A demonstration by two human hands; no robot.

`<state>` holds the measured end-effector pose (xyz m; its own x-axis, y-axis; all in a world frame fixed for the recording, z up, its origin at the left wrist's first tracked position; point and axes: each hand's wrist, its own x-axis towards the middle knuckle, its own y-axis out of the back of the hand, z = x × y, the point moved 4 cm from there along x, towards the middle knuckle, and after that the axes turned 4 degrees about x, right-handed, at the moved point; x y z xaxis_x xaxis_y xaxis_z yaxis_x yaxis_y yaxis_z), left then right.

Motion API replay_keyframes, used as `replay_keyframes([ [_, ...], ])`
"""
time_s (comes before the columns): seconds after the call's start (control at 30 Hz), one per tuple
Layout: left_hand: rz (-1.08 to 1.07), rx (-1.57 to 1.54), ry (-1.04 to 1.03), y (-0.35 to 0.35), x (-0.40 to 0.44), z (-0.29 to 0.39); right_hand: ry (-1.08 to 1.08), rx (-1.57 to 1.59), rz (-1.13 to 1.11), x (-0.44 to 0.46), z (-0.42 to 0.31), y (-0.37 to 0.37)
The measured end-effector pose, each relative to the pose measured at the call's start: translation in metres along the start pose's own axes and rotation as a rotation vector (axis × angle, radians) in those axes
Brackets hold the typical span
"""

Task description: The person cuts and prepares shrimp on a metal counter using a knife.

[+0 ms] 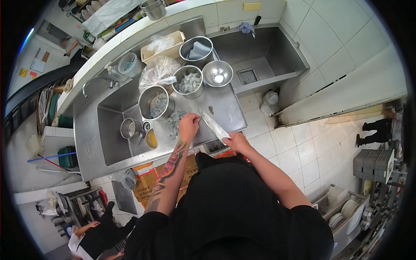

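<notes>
My right hand (237, 142) grips a knife (213, 125) by its handle, the wide pale blade pointing up and left over the steel counter. Close to the blade's tip, my left hand (189, 125) has its fingers pinched together; what is in them is too small to make out. Beside that hand lies a loose heap of grey raw shrimp (174, 120) on the counter. Just behind stand a steel pot (145, 102) and a second steel pot (200, 89), both holding more shrimp. A small dark scrap (211, 110) sits on the metal beyond the knife.
A shiny steel bowl (217, 73), a pot with a grey-blue thing inside (184, 47) and a plastic bag (159, 71) stand behind. The left sink (113, 143) holds small metal containers; another sink (281, 47) lies at right. Other people are at lower left, upper left and far right.
</notes>
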<state>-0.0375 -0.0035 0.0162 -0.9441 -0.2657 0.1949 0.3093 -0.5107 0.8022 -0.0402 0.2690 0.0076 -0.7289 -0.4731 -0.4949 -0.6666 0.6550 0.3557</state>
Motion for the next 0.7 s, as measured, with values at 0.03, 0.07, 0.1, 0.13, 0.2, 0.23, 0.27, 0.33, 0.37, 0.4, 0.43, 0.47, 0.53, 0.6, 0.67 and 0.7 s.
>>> replay_keyframes([
  [0.03,0.001,-0.001,0.000,-0.001,0.000,0.000,-0.008,0.048,-0.032,-0.004,0.000,-0.001],
  [0.07,0.009,-0.006,0.024,-0.002,0.000,-0.002,-0.008,0.047,-0.032,-0.008,0.000,-0.002],
  [0.1,0.017,-0.011,0.048,-0.002,0.000,-0.003,-0.031,0.054,-0.038,-0.012,-0.001,-0.003],
  [0.13,0.017,-0.011,0.048,-0.003,0.000,-0.002,-0.054,0.061,-0.043,-0.014,0.000,-0.003],
  [0.2,0.014,-0.006,0.076,-0.004,0.000,-0.003,-0.053,0.061,-0.042,-0.013,0.000,-0.004],
  [0.23,0.012,-0.006,0.075,-0.004,-0.001,-0.003,-0.051,0.061,-0.039,-0.012,0.001,-0.004],
  [0.27,0.015,-0.029,0.077,-0.003,-0.002,-0.003,-0.053,0.063,-0.039,-0.008,0.005,-0.005],
  [0.33,0.016,-0.048,0.079,-0.004,-0.005,-0.005,0.003,0.050,-0.029,0.000,0.008,-0.008],
  [0.37,0.019,-0.037,0.095,-0.004,-0.006,-0.006,0.002,0.053,-0.029,0.001,0.011,-0.010],
  [0.4,0.022,-0.027,0.111,-0.007,-0.007,-0.009,-0.023,0.055,-0.033,-0.004,0.004,-0.008],
  [0.43,0.021,-0.027,0.110,-0.010,-0.007,-0.010,-0.048,0.055,-0.037,-0.008,-0.001,-0.005],
  [0.47,0.034,-0.027,0.138,-0.012,-0.007,-0.013,-0.048,0.055,-0.038,-0.012,-0.003,-0.004],
  [0.53,0.049,-0.026,0.168,-0.013,-0.006,-0.015,-0.107,0.096,-0.058,-0.021,-0.002,-0.004],
  [0.6,0.058,-0.045,0.210,-0.012,-0.007,-0.015,-0.104,0.093,-0.069,-0.018,0.004,-0.005],
  [0.67,0.055,-0.063,0.224,-0.011,-0.007,-0.013,-0.103,0.093,-0.079,-0.015,0.010,-0.007],
  [0.7,0.054,-0.080,0.237,-0.011,-0.007,-0.013,-0.099,0.076,-0.084,-0.014,0.008,-0.005],
])
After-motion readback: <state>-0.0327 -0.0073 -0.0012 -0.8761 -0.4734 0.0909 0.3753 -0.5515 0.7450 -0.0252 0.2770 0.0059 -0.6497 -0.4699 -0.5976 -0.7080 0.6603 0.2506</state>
